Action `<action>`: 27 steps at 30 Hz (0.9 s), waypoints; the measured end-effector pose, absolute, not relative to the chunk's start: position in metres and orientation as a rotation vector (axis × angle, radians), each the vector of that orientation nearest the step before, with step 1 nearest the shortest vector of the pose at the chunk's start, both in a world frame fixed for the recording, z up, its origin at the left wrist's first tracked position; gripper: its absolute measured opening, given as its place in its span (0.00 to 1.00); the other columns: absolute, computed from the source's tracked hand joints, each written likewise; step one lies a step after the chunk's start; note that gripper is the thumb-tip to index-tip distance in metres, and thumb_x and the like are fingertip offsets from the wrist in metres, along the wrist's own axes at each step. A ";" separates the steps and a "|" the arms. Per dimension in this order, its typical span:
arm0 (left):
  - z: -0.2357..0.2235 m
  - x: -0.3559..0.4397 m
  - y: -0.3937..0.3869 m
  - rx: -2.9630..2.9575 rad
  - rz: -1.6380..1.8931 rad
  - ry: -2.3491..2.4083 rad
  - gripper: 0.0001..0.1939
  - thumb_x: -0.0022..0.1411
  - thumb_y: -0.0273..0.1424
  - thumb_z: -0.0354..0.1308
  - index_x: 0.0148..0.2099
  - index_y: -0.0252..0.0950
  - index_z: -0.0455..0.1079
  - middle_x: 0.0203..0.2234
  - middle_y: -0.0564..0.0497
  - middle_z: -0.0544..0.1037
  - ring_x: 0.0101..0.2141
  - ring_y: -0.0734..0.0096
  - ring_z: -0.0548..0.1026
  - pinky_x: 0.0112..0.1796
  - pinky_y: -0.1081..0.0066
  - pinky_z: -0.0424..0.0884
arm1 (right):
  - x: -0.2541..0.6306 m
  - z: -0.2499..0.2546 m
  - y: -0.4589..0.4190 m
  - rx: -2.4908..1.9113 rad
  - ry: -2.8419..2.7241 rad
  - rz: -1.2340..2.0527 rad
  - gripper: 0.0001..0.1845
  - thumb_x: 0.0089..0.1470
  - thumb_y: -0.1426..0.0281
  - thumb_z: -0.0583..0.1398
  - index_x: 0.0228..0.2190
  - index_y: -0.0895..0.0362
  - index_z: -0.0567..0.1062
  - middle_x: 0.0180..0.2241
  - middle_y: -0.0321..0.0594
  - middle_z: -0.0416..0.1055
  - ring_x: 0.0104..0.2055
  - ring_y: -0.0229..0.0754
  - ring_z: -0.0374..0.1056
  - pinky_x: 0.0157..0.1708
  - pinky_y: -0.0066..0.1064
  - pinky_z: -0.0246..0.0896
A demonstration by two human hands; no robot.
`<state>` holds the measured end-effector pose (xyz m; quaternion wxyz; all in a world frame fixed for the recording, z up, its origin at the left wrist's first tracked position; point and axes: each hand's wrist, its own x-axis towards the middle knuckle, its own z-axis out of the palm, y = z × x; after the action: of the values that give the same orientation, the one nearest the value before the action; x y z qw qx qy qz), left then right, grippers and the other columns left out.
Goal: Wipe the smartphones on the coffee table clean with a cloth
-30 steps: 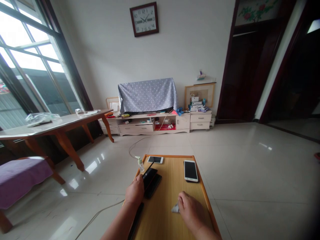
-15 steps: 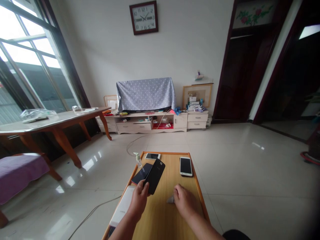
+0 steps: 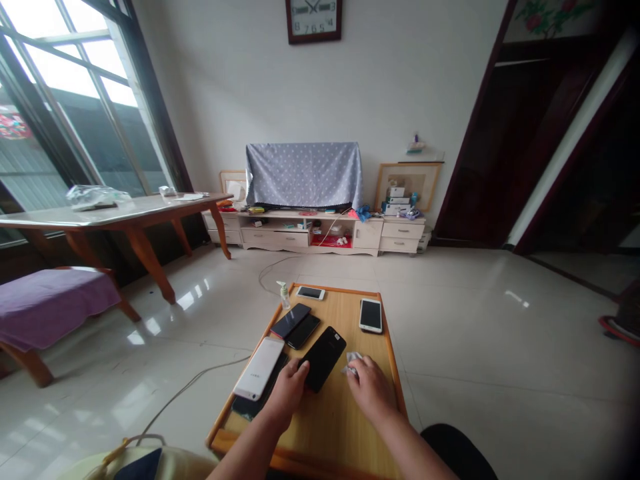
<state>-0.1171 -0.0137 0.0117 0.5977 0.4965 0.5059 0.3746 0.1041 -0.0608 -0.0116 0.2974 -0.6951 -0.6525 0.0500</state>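
The black smartphone that your left hand held tilted up earlier now lies flat near the middle of the low wooden table, and a white smartphone has come into view near the table's left edge. That white phone overlaps a dark smartphone lying beneath it.

Your left hand is just beside the black phone's lower left corner, its fingers loosely curled and touching or almost touching the phone. You cannot tell whether it has hold of anything. Your right hand is near the front right of the table, its fingers curled over a crumpled white wipe, which pokes out from under them, just right of the black phone.

Toward the far left corner, two more dark smartphones lie side by side and overlapping slightly. A pale smartphone sits at the far edge, and a white smartphone lies near the far right corner. A small pump bottle stands just off the far left corner, on the floor.
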 end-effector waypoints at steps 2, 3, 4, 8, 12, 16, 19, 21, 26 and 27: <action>0.014 -0.117 -0.019 1.177 0.850 1.179 0.28 0.57 0.56 0.60 0.44 0.36 0.70 0.29 0.53 0.73 0.31 0.69 0.75 0.30 0.70 0.73 | 0.106 -0.019 -0.069 -1.839 -1.689 0.140 0.11 0.60 0.69 0.54 0.36 0.52 0.77 0.39 0.41 0.74 0.41 0.44 0.71 0.40 0.31 0.62; 0.015 -0.117 -0.022 1.182 0.841 1.183 0.27 0.56 0.56 0.60 0.42 0.37 0.69 0.27 0.54 0.72 0.29 0.69 0.74 0.29 0.70 0.73 | 0.107 -0.023 -0.072 -1.820 -1.654 0.149 0.11 0.60 0.68 0.54 0.36 0.52 0.77 0.39 0.41 0.74 0.41 0.44 0.71 0.40 0.32 0.63; 0.015 -0.117 -0.024 1.190 0.829 1.186 0.27 0.56 0.56 0.59 0.40 0.37 0.69 0.26 0.55 0.71 0.28 0.70 0.74 0.28 0.70 0.72 | 0.108 -0.025 -0.075 -1.796 -1.605 0.168 0.11 0.60 0.68 0.54 0.36 0.52 0.77 0.40 0.42 0.74 0.41 0.44 0.71 0.40 0.32 0.64; 0.015 -0.117 -0.029 1.236 0.754 1.194 0.24 0.58 0.55 0.57 0.39 0.38 0.68 0.24 0.56 0.70 0.26 0.71 0.73 0.27 0.70 0.71 | 0.107 -0.032 -0.084 -1.721 -1.332 0.287 0.12 0.61 0.62 0.54 0.40 0.52 0.75 0.42 0.43 0.76 0.42 0.46 0.73 0.40 0.33 0.67; 0.012 -0.119 -0.029 1.316 0.699 1.262 0.22 0.61 0.51 0.54 0.42 0.38 0.68 0.23 0.56 0.69 0.24 0.70 0.71 0.26 0.70 0.70 | 0.101 -0.036 -0.088 -1.679 -1.305 0.335 0.12 0.60 0.60 0.55 0.38 0.52 0.74 0.41 0.43 0.77 0.40 0.46 0.74 0.38 0.34 0.68; 0.012 -0.119 -0.028 1.448 0.701 1.383 0.21 0.60 0.46 0.55 0.49 0.37 0.68 0.31 0.51 0.74 0.33 0.66 0.75 0.36 0.67 0.72 | 0.096 -0.033 -0.086 -1.681 -1.387 0.256 0.12 0.60 0.62 0.55 0.36 0.52 0.76 0.39 0.44 0.75 0.39 0.46 0.74 0.38 0.33 0.68; 0.012 -0.118 -0.031 1.572 0.722 1.443 0.26 0.53 0.42 0.62 0.52 0.36 0.67 0.45 0.45 0.75 0.48 0.59 0.73 0.51 0.63 0.68 | 0.093 -0.026 -0.084 -1.686 -1.427 0.192 0.11 0.60 0.64 0.55 0.35 0.52 0.77 0.39 0.43 0.75 0.38 0.45 0.74 0.38 0.33 0.68; 0.011 -0.115 -0.035 1.658 0.710 1.477 0.33 0.49 0.41 0.66 0.55 0.34 0.65 0.51 0.42 0.71 0.53 0.55 0.70 0.56 0.62 0.64 | 0.091 -0.022 -0.084 -1.692 -1.436 0.168 0.10 0.59 0.66 0.55 0.35 0.52 0.77 0.39 0.43 0.75 0.39 0.45 0.74 0.38 0.33 0.68; 0.003 -0.110 -0.048 2.010 0.596 1.531 0.40 0.48 0.38 0.65 0.62 0.34 0.59 0.56 0.40 0.66 0.52 0.57 0.71 0.54 0.65 0.66 | 0.088 -0.018 -0.085 -1.730 -1.413 0.171 0.11 0.60 0.69 0.54 0.35 0.52 0.76 0.38 0.42 0.74 0.39 0.44 0.73 0.39 0.32 0.67; 0.002 -0.110 -0.050 2.063 0.588 1.551 0.40 0.48 0.38 0.64 0.63 0.34 0.59 0.56 0.41 0.66 0.53 0.57 0.71 0.53 0.65 0.66 | 0.087 -0.018 -0.085 -1.737 -1.414 0.174 0.11 0.60 0.69 0.53 0.35 0.52 0.76 0.39 0.42 0.74 0.39 0.44 0.73 0.39 0.33 0.66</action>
<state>-0.1099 -0.0500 0.0024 0.2450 0.7556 0.5681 0.2153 0.0871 -0.0851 -0.0181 0.4328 -0.6972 -0.5672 0.0698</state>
